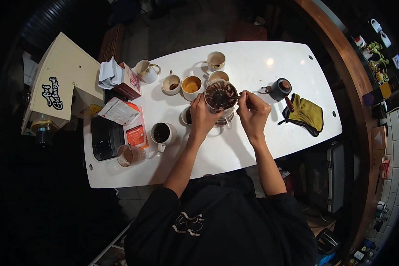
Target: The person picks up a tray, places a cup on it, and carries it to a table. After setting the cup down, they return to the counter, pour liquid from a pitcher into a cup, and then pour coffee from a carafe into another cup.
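My left hand (202, 118) is closed around the near left side of a coffee dripper (221, 106), whose inside is coated with dark wet grounds. A clear vessel with a handle (228, 122) shows partly beneath it. My right hand (255, 111) pinches the thin handle of a spoon (236, 97) that reaches over the dripper's right rim; its tip is hard to make out in the grounds. Just left of my left wrist stands a mug of dark coffee (162, 133). Another dark-filled cup (186, 116) is partly hidden behind my left hand.
Several mugs, including a gold-handled mug (145, 71), stand along the far side. A gooseneck kettle (279, 90) and yellow-green cloth (307, 116) lie right. Coffee bags (119, 111), a black tray (106, 142), a clear cup (129, 156) and a cream grinder (60, 84) are left.
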Demonstrator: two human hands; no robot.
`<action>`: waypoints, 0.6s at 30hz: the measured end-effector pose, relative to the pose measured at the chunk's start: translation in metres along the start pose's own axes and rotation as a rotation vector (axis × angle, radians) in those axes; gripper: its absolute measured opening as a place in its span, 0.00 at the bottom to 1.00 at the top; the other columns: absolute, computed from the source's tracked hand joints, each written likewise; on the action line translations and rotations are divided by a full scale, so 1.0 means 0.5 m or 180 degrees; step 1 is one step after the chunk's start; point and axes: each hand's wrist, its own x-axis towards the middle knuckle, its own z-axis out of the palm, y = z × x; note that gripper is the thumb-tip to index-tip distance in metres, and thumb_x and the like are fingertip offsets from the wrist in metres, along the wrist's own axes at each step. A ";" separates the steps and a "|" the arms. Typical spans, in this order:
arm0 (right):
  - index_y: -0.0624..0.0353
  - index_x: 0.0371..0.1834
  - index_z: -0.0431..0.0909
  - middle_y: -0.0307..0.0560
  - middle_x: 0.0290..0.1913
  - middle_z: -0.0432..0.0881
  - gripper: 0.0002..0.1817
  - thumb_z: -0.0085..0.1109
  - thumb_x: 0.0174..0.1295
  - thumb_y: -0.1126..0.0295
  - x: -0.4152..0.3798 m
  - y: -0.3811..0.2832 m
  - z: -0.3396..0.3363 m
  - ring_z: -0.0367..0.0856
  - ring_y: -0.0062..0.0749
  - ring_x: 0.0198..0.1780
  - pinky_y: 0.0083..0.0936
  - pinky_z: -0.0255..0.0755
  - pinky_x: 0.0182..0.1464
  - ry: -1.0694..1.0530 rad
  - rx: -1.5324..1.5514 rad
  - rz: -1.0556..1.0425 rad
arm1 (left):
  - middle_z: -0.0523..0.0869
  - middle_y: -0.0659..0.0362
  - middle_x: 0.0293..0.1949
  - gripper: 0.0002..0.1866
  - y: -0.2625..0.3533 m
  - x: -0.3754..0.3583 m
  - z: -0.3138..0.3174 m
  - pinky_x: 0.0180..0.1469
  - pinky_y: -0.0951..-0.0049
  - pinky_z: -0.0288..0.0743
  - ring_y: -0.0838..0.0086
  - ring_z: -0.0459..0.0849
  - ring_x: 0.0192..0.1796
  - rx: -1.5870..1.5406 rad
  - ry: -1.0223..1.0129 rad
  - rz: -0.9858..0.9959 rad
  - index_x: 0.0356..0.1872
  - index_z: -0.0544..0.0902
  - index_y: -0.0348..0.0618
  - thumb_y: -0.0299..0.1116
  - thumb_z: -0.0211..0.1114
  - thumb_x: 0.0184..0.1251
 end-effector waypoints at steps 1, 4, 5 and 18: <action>0.72 0.33 0.82 0.49 0.19 0.80 0.08 0.58 0.63 0.75 0.001 0.001 -0.001 0.78 0.21 0.19 0.20 0.68 0.23 -0.0079 -0.0128 -0.0010 | 0.81 0.46 0.35 0.27 0.001 0.001 0.000 0.45 0.55 0.74 0.48 0.81 0.39 0.0011 0.0020 0.0006 0.37 0.77 0.34 0.28 0.80 0.31; 0.72 0.33 0.82 0.50 0.20 0.80 0.08 0.58 0.63 0.75 0.001 -0.003 0.006 0.77 0.21 0.19 0.21 0.68 0.22 0.0040 0.0174 -0.0049 | 0.81 0.46 0.36 0.28 0.007 -0.001 -0.005 0.45 0.55 0.74 0.48 0.81 0.40 -0.0074 -0.0029 -0.0054 0.38 0.77 0.34 0.29 0.80 0.31; 0.72 0.33 0.82 0.50 0.20 0.80 0.08 0.58 0.63 0.75 0.001 -0.004 0.005 0.77 0.21 0.19 0.21 0.68 0.22 0.0029 0.0176 -0.0051 | 0.81 0.46 0.36 0.28 0.007 -0.002 -0.005 0.45 0.55 0.74 0.48 0.81 0.40 -0.0071 -0.0020 -0.0062 0.38 0.77 0.34 0.29 0.80 0.31; 0.72 0.32 0.82 0.47 0.17 0.78 0.10 0.58 0.65 0.74 0.006 -0.008 0.004 0.74 0.19 0.18 0.20 0.65 0.21 0.0001 0.0123 -0.0027 | 0.80 0.47 0.37 0.29 0.003 -0.005 0.000 0.46 0.54 0.73 0.47 0.81 0.41 -0.0033 -0.0012 -0.0132 0.39 0.76 0.34 0.29 0.80 0.31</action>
